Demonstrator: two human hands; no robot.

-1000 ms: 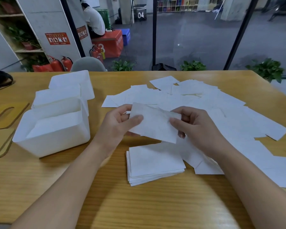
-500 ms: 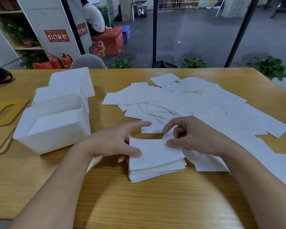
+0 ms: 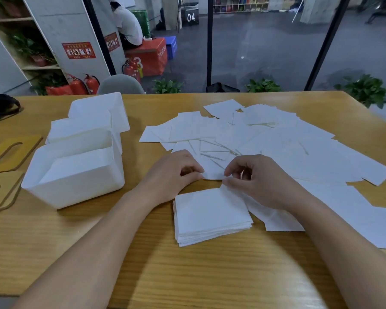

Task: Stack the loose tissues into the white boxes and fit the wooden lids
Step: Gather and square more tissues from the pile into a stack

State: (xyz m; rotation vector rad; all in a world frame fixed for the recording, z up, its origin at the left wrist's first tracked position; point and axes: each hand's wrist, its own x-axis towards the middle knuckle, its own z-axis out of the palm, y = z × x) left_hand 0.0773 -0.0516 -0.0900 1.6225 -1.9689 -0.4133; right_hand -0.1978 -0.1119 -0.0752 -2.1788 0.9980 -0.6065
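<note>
1. Both hands are curling over one loose tissue (image 3: 212, 172) just beyond the neat stack (image 3: 212, 214); the left hand (image 3: 176, 172) is pinching its left edge, the right hand (image 3: 256, 179) is nipping its right corner between thumb and forefinger.
2. Half a second ago both hands were resting on the stack's top sheet; now they are sitting farther out, off the stack, at the near edge of the scattered tissues (image 3: 276, 139).
3. Curled fingers are hiding most of the pinched sheet; whether it is lifting off the table (image 3: 143, 275) is hard to tell; the spread is running out of view at the right edge.
4. Three white boxes (image 3: 76, 175) are standing in a row at left, well apart from the stack, the nearest one open with nothing visible inside; two wooden lids (image 3: 11, 152) are lying beyond them, cut off by the left edge.
5. Bare wood is lying open between the boxes and the stack, and nearer the person.
</note>
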